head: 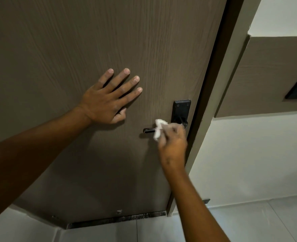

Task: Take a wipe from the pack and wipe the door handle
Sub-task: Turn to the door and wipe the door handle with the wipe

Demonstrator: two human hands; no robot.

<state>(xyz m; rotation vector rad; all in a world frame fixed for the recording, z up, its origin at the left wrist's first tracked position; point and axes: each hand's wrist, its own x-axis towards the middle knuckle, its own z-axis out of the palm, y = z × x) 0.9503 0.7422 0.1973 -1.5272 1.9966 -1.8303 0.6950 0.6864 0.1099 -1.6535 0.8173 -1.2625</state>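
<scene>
A black lever door handle (148,131) sticks out leftward from a black lock plate (181,109) on the brown wood-grain door (91,41). My right hand (173,140) grips a crumpled white wipe (159,129) and presses it on the middle of the lever, hiding the handle's right part. My left hand (109,98) lies flat on the door with fingers spread, up and left of the handle, holding nothing. The wipe pack is not in view.
The door frame (219,102) runs down the right of the door. Beyond it is a white wall (249,163) with a brown panel (266,75). Pale floor tiles (249,224) lie below, and a dark threshold strip (118,220) runs under the door.
</scene>
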